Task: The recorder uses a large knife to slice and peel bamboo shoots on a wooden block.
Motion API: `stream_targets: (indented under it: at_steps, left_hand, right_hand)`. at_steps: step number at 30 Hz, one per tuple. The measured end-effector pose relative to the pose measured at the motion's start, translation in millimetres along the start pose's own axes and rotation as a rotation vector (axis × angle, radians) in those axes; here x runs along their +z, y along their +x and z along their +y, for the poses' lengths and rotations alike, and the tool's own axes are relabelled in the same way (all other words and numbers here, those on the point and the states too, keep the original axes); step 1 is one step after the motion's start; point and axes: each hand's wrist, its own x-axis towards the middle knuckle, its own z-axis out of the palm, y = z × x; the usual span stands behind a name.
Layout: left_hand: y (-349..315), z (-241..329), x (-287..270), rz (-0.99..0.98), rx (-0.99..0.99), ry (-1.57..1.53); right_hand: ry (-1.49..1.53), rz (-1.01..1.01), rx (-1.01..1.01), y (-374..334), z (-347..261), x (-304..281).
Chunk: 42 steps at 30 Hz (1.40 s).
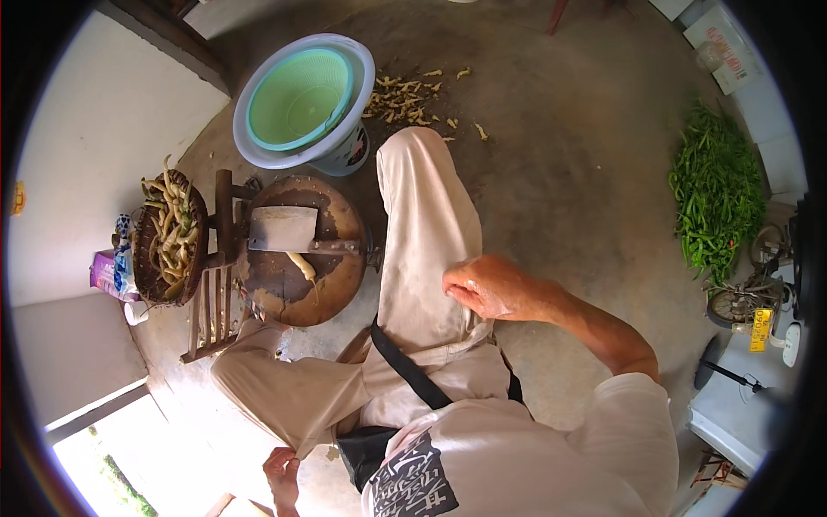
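Observation:
My right hand [487, 286] rests by my right thigh with its fingers curled inward; whatever may be in them is hidden. Low on the left, my left hand [282, 474] pinches the cloth of my left trouser leg [289, 392], drawn to a point there. A cleaver [284, 229] lies flat on a round wooden chopping block [338, 280], its handle toward my right knee. Just below the handle lies one pale, long pepper [301, 264]. Neither hand touches the cleaver or the block.
Left of the block, a wicker basket [205, 250] of pale peppers sits by a wooden chair [211, 314]. Beyond are a green strainer [297, 99] inside a blue-grey basin [245, 142] and scattered pale scraps [405, 99]. Green peppers [715, 189] and a motorbike [732, 302] are at right.

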Motion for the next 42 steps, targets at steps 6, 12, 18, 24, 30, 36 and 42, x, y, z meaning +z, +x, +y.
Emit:
stream_targets:
  at_steps: [6, 12, 18, 24, 30, 36, 42]
  left_hand:
    - [1, 25, 14, 0.012, -0.006, 0.004]
    - [9, 39, 20, 0.0, 0.041, 0.178]
    - [-8, 48, 29, 0.021, -0.008, 0.107]
    - [-36, 27, 37, 0.004, -0.083, 0.089]
    - [-49, -2, 68, -0.176, 0.001, -0.032]
    - [-21, 1, 46, -0.43, 0.086, -0.054]
    - [47, 26, 1, -0.181, 0.042, -0.08]
  right_hand:
    - [-0.047, 0.086, -0.089, 21, 1, -5]
    - [0.052, 0.23, -0.105, 16, -8, -10]
    - [0.074, 0.071, -0.064, 30, -26, -7]
    - [0.024, 0.013, -0.131, 48, -47, -14]
    - [-0.081, 0.002, -0.203, 63, -73, -6]
    - [-0.151, -0.025, -0.1, 66, -90, -9]
    - [-0.2, -0.079, -0.051, 101, -98, 1]
